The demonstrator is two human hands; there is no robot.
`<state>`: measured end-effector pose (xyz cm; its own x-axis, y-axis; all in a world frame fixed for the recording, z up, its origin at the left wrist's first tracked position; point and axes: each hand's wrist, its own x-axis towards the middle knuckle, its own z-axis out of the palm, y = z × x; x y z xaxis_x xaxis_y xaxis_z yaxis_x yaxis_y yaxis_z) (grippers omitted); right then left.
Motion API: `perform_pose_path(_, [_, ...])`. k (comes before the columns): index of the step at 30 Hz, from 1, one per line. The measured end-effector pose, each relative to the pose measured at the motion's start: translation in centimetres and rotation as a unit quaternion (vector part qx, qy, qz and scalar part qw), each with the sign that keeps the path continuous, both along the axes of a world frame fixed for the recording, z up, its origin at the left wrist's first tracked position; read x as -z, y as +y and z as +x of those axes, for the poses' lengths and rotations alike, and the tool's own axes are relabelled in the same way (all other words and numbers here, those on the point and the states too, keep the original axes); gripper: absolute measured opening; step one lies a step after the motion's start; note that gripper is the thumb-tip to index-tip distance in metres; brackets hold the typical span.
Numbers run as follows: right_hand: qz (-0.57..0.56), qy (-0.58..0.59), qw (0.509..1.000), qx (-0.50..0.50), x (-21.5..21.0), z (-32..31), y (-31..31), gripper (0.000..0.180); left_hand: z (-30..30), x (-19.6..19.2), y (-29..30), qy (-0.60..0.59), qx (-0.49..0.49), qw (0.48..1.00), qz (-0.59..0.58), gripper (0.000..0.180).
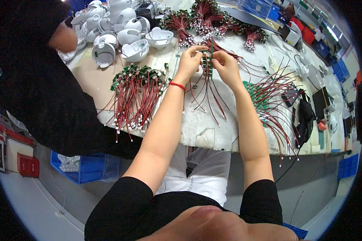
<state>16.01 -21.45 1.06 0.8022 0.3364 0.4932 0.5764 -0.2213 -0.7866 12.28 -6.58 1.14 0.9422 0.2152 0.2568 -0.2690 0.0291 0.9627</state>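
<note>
Both my hands meet over the worktable (207,128), holding one bunch of small green circuit boards with red wires (208,82) that hang down toward me. My left hand (190,60), with a red cord at its wrist, pinches the top of the bunch. My right hand (225,66) grips the same boards from the other side. A pile of like boards with red wires (136,94) lies left of my left arm. Another fan of them (271,104) lies right of my right arm.
Several white dome-shaped housings (116,30) are heaped at the back left. Bundles of red wires with white plugs (207,18) lie at the back. A person in black (32,80) stands at my left. A blue crate (86,166) sits under the table. Black gear (307,116) lies at the right.
</note>
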Motion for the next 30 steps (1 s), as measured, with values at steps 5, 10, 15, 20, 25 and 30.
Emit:
perform_pose_path(5, [-0.017,-0.010,1.000,0.008,-0.1,-0.3,0.2,0.015,0.2,0.1,0.1,0.047,0.005,0.999,-0.021,0.014])
perform_pose_path(10, [-0.017,-0.025,0.999,0.025,-0.1,-0.3,0.0,0.015,-0.1,-0.2,0.7,0.062,0.017,0.998,-0.006,0.013])
perform_pose_path(15, [-0.024,-0.047,0.998,0.040,0.2,-0.4,0.3,0.014,0.7,1.1,0.9,-0.004,-0.047,0.988,0.146,0.011])
perform_pose_path(20, [-0.042,-0.054,0.996,0.061,-0.5,-1.0,0.4,0.011,1.2,1.7,0.6,-0.094,-0.036,0.981,0.166,0.017])
perform_pose_path(25, [-0.049,-0.079,0.991,0.093,0.0,-1.0,0.8,0.010,0.2,1.1,-0.3,-0.065,-0.070,0.980,0.172,0.015])
perform_pose_path(30, [-0.027,-0.059,0.995,0.080,0.0,-0.7,0.5,0.011,-0.2,0.7,-0.2,-0.057,-0.115,0.969,0.210,0.014])
